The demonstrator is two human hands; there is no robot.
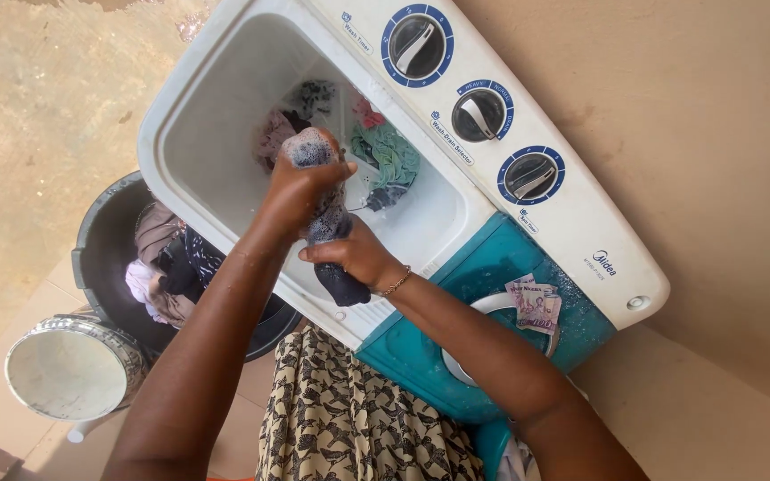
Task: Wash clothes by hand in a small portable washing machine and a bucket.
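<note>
We wring a dark soapy cloth (331, 240) over the near rim of the washing machine tub (216, 107). Our left hand (300, 187) is clenched around its foamy top; our right hand (354, 254) is closed on its lower end. Wet clothes (385, 160) lie against the tub's far wall, leaving open room left. A black basin (100, 240) and bucket (69, 370) stand beside the machine.
</note>
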